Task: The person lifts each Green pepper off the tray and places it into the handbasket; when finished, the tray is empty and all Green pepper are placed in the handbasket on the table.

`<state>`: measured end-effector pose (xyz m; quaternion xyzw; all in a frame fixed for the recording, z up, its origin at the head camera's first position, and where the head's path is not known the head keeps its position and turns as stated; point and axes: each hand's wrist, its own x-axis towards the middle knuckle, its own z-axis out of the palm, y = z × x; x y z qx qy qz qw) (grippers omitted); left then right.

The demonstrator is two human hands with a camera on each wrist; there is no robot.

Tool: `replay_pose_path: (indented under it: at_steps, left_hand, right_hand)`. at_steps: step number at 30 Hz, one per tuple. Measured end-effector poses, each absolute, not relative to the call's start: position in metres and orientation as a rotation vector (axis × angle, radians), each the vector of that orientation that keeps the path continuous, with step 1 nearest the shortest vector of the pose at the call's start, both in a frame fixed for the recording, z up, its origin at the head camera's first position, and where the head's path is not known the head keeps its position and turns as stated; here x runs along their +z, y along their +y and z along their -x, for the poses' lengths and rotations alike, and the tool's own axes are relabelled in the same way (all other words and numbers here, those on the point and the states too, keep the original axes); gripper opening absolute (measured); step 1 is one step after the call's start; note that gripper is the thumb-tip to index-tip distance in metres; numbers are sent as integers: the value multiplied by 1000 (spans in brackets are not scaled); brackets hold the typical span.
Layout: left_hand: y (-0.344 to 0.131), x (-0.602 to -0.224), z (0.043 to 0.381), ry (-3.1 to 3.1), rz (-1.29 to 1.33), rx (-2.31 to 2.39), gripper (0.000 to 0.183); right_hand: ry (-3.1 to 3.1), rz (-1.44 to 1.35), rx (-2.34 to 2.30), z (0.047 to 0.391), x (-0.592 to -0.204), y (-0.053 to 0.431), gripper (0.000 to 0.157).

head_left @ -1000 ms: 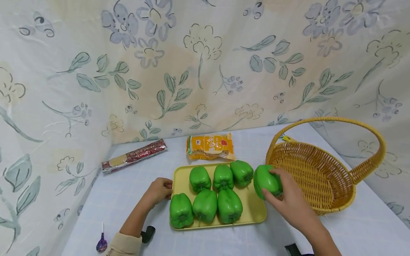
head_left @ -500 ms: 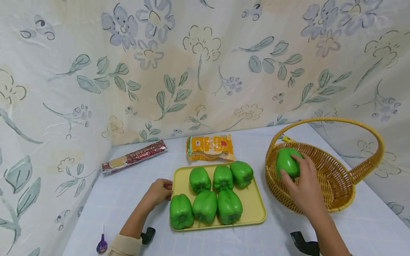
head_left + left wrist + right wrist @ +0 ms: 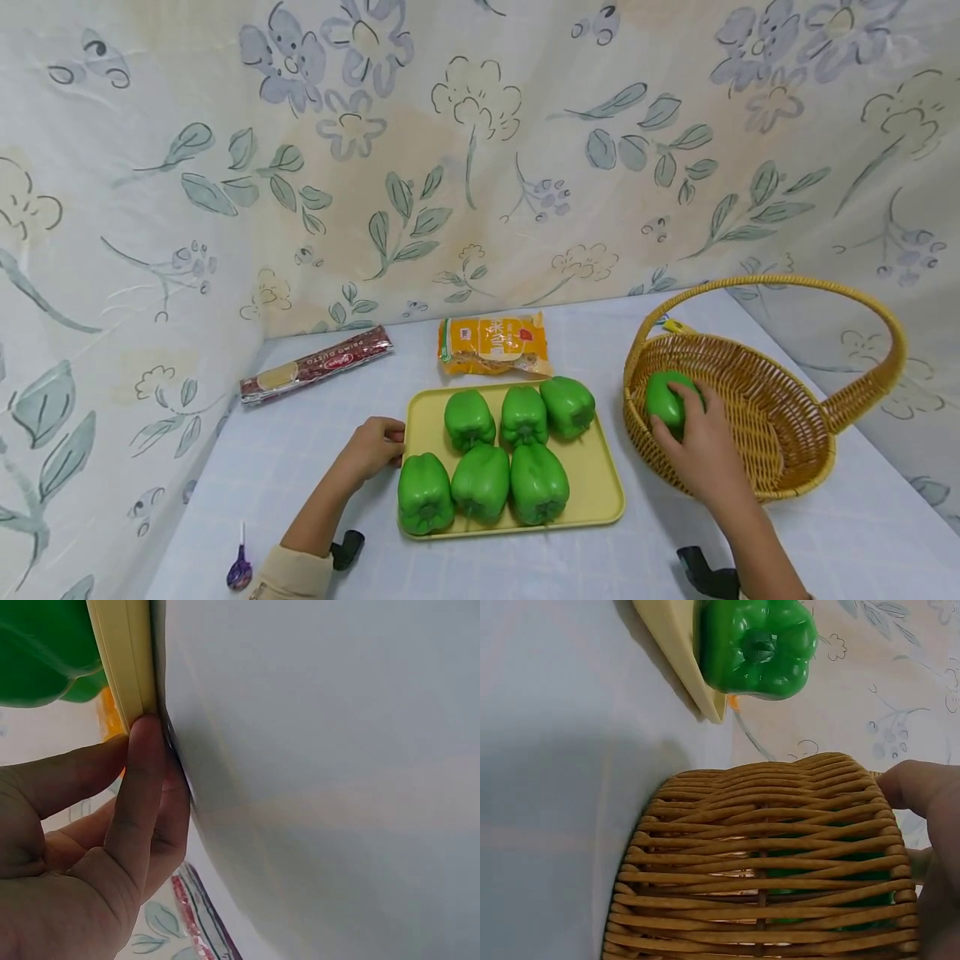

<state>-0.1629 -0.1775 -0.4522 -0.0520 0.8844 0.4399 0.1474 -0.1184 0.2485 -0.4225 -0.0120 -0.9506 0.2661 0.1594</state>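
L hand [image 3: 372,450] pinches the left edge of yellow tray [image 3: 596,483], w/ 6 green peppers [image 3: 480,483] on it. To the right, R hand [image 3: 705,442] grips one more pepper [image 3: 663,403] btw. thumb & fingers, inside left part of basket [image 3: 761,433].

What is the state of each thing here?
Yellow tray: flat, gripped by left hand
Six green bell peppers: on tray
Wicker basket: upright, handle raised
Seventh bell pepper: inside basket, gripped by right hand
Orange packet: lying flat
Primo Gusto packet: lying flat
Lollipop: wrapped, lying down
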Motion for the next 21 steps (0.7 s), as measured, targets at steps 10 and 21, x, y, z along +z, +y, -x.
replay_pose_path:
  at_steps: [10,21]
  left_hand:
    - [-178,-455,165,2545,151,1278,34]
    - [-177,-456,163,2535,161,1265,36]
  right_hand:
    - [-2623,-25,667,115,-418,233,48]
    - [-2791,-484,725,94,-419,147,58]
